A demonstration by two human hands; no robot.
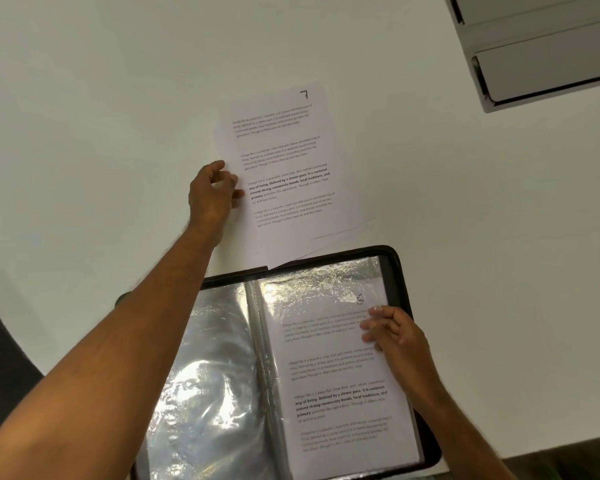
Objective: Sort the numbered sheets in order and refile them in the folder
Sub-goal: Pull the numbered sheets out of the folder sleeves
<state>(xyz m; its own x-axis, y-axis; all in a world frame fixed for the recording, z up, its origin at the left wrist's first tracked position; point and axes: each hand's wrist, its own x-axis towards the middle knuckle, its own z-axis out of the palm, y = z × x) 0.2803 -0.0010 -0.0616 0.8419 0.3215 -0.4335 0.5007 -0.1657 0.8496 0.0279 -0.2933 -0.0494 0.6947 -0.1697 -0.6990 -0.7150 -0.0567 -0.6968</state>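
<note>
The left hand (212, 192) pinches the white printed sheet marked 7 (284, 168); the right hand's (392, 332) loose fingers steady the dark folder's clear sleeve (336, 358), likely awaiting insertion.

White table (101, 98), round-edged at the left. On it, near the middle, a loose stack of printed sheets (284, 161), top one marked 7, lying askew. Just below, an open dark folder (394, 261) with clear sleeves, its upper edge overlapping the stack's lower corner, its near edge hanging past the table's front. At the far right corner, a grey tray unit (541, 64).
</note>
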